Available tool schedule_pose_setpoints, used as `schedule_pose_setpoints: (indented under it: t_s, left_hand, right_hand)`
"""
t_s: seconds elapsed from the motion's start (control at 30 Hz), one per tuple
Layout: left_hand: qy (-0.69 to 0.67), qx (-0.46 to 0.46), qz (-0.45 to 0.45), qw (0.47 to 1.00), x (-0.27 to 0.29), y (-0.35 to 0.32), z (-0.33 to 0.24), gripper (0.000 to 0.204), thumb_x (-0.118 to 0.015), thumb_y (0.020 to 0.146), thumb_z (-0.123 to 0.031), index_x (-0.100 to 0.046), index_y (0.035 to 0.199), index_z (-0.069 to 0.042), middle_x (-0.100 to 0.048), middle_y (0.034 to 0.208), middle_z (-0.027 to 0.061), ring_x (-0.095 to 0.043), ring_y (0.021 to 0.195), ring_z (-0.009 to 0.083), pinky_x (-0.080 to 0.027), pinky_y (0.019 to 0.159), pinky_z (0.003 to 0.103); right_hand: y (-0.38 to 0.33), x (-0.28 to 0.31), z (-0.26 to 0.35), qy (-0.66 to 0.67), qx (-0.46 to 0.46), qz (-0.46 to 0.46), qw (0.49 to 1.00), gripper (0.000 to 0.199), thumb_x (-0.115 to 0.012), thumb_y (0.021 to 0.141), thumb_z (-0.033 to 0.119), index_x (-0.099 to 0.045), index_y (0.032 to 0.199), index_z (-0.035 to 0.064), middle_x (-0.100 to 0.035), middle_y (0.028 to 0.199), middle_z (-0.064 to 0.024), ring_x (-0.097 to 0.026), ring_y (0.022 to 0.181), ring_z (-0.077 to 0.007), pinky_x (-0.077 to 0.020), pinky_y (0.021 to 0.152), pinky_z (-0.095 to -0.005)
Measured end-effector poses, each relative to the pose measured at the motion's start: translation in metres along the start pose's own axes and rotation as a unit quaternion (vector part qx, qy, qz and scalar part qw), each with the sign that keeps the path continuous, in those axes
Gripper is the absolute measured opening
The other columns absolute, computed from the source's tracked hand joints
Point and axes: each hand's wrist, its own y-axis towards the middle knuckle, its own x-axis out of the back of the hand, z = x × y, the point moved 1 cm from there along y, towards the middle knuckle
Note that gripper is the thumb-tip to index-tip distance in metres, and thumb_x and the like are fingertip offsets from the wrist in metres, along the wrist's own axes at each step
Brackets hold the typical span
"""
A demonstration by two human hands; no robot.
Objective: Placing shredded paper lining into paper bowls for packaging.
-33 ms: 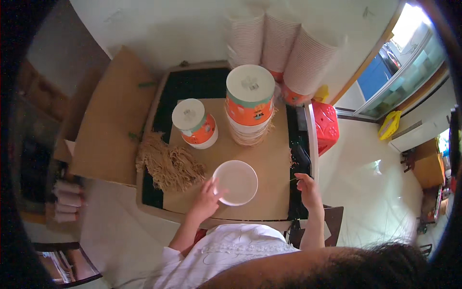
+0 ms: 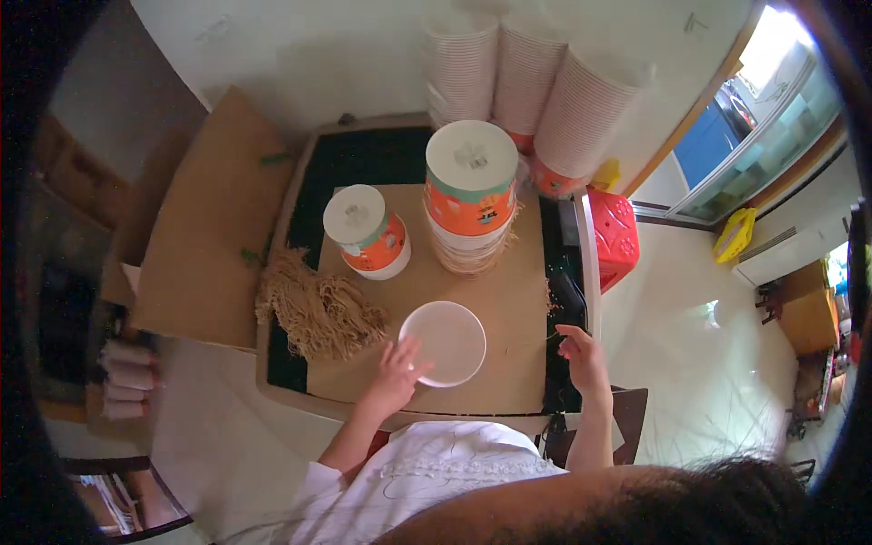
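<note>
A white round paper tub (image 2: 445, 345) stands mouth up near the front of the table. At its left rim is my left hand (image 2: 397, 372), closed on the edge with some fingers over the opening. My right hand (image 2: 581, 354) is raised above the table's right side, apart from the tub. Its fingers are bent together; whatever is between them is too small to make out. To the left of the tub lies a heap of tan fibrous strands (image 2: 322, 309). Behind stand an upside-down orange-and-white tub (image 2: 368, 232) and a taller upside-down stack of such tubs (image 2: 470, 195), with strands hanging around its lower part.
Tall stacks of nested white tubs (image 2: 581, 109) lean by the wall at the back right. A brown cardboard sheet (image 2: 213, 227) covers part of the table (image 2: 518, 363)'s left side. Beyond the right edge stands a red plastic stool (image 2: 613, 238). A dark object (image 2: 569, 295) lies along that edge.
My right hand's fingers have shifted slightly, and the thin tip beside them shows less clearly. My left hand stays at the tub's rim.
</note>
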Motion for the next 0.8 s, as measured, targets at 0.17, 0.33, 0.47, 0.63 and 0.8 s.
schedule_pose_setpoints:
  t_s: [0.17, 0.33, 0.47, 0.63, 0.8]
  left_hand:
    - [-0.151, 0.049, 0.108, 0.981, -0.017, 0.009, 0.005, 0.015, -0.06, 0.069, -0.007, -0.061, 0.083, -0.005, -0.06, 0.085, 0.0084, -0.054, 0.092, 0.0232, -0.031, 0.095, 0.043]
    - [-0.39, 0.228, 0.026, 0.892, 0.011, 0.031, -0.008, 0.014, -0.061, 0.073, -0.007, -0.06, 0.084, 0.001, -0.062, 0.078, 0.0084, -0.059, 0.074, 0.0174, -0.045, 0.069, 0.031]
    - [-0.456, 0.267, 0.002, 0.849, 0.024, 0.033, -0.009, 0.013, -0.059, 0.077, -0.005, -0.06, 0.086, 0.004, -0.062, 0.074, 0.0062, -0.056, 0.065, 0.0082, -0.046, 0.059, 0.023]
    - [-0.524, 0.278, 0.009, 0.805, 0.023, 0.031, -0.003, 0.016, -0.058, 0.077, -0.002, -0.059, 0.091, 0.004, -0.062, 0.079, 0.0039, -0.056, 0.07, 0.0079, -0.046, 0.064, 0.023]
    - [-0.592, 0.267, 0.021, 0.76, 0.02, 0.029, 0.0, 0.022, -0.057, 0.077, 0.0, -0.057, 0.099, 0.004, -0.061, 0.086, 0.0039, -0.056, 0.076, 0.0081, -0.046, 0.07, 0.022]
  right_hand:
    - [0.0, -0.009, 0.014, 0.155, -0.033, 0.008, 0.987, 0.011, -0.039, 0.085, 0.001, -0.047, 0.093, 0.0029, -0.057, 0.071, -0.0059, -0.056, 0.066, -0.0131, -0.0445, 0.061, -0.0242]
    - [-0.002, -0.035, 0.009, 0.297, -0.08, 0.066, 0.949, 0.005, -0.045, 0.082, 0.0, -0.048, 0.085, 0.0024, -0.059, 0.076, -0.0054, -0.058, 0.071, -0.0136, -0.0433, 0.063, -0.0221]
    - [-0.001, -0.066, 0.0, 0.25, -0.042, 0.032, 0.967, 0.012, -0.052, 0.074, -0.005, -0.055, 0.083, 0.001, -0.059, 0.075, -0.005, -0.054, 0.069, -0.0109, -0.0433, 0.064, -0.022]
    - [-0.001, -0.087, 0.001, 0.286, -0.043, 0.051, 0.956, 0.011, -0.048, 0.078, -0.003, -0.057, 0.085, 0.0003, -0.058, 0.074, -0.0037, -0.053, 0.068, -0.0104, -0.0433, 0.063, -0.022]
    - [0.0, -0.104, -0.026, 0.26, -0.012, 0.06, 0.964, 0.013, -0.045, 0.084, 0.002, -0.057, 0.087, -0.0016, -0.057, 0.073, -0.0039, -0.052, 0.066, -0.0095, -0.0427, 0.061, -0.0214]
